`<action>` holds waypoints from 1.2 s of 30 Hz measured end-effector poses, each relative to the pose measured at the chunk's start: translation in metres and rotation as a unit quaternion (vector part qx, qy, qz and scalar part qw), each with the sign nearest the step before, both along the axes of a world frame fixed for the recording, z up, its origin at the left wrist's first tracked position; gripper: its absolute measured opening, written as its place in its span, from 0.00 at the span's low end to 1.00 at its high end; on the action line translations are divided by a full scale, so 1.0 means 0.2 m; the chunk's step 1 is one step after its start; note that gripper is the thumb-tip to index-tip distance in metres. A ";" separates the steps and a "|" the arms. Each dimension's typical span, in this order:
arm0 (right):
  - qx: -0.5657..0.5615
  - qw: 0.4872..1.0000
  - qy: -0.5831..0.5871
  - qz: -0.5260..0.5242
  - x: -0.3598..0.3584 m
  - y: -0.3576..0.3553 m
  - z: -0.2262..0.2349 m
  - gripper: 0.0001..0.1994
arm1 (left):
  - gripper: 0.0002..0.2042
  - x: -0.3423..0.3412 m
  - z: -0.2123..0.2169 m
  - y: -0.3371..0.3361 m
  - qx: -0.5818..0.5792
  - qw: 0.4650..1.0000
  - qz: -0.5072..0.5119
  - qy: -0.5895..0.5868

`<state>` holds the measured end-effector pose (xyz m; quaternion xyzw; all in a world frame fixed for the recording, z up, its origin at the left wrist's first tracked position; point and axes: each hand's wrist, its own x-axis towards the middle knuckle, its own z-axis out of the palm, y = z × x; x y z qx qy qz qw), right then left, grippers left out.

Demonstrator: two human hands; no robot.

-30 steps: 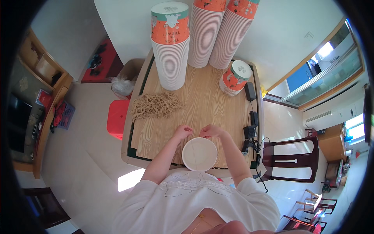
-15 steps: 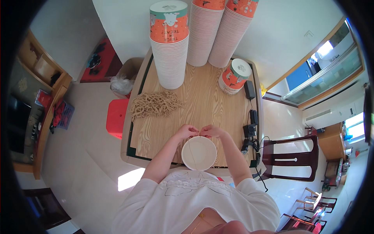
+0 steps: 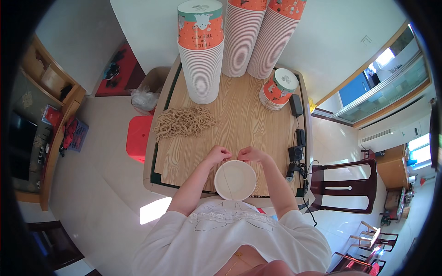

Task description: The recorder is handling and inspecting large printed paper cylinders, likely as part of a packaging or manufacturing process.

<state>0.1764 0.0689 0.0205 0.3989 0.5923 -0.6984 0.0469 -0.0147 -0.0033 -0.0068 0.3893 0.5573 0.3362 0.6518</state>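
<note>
A white paper bowl [image 3: 235,180] is held at the near edge of the tabletop [image 3: 244,119], its open mouth facing the camera. Compared with a second ago, little is changed: the bowl is kept in the same spot and both hands are drawn slightly closer over its far rim. The left hand [image 3: 219,154] and the right hand [image 3: 251,154] are closed in a pinch on a thin string [image 3: 229,171], which is seen as a faint line across the bowl's mouth. How the string is fastened cannot be made out, and the fingertips are too small to read. A heap of brown strings [image 3: 184,122] is left well apart, near stacked cups [image 3: 201,55].
</note>
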 end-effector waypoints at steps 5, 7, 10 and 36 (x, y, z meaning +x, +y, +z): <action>0.006 0.998 0.007 0.060 0.00 0.02 0.02 0.05 | 0.03 0.00 0.00 -0.01 0.015 0.999 -0.001 0.031; 0.035 0.999 0.004 0.019 -0.01 0.00 0.03 0.06 | 0.03 -0.01 0.01 -0.01 -0.005 0.999 -0.006 0.037; 0.126 0.991 0.006 -0.053 -0.01 -0.01 0.03 0.07 | 0.06 0.01 0.06 0.01 -0.022 0.999 0.022 -0.037; 0.006 0.987 0.082 -0.141 0.09 -0.17 0.36 0.10 | 0.13 -0.21 0.12 -0.35 0.077 0.935 0.084 0.335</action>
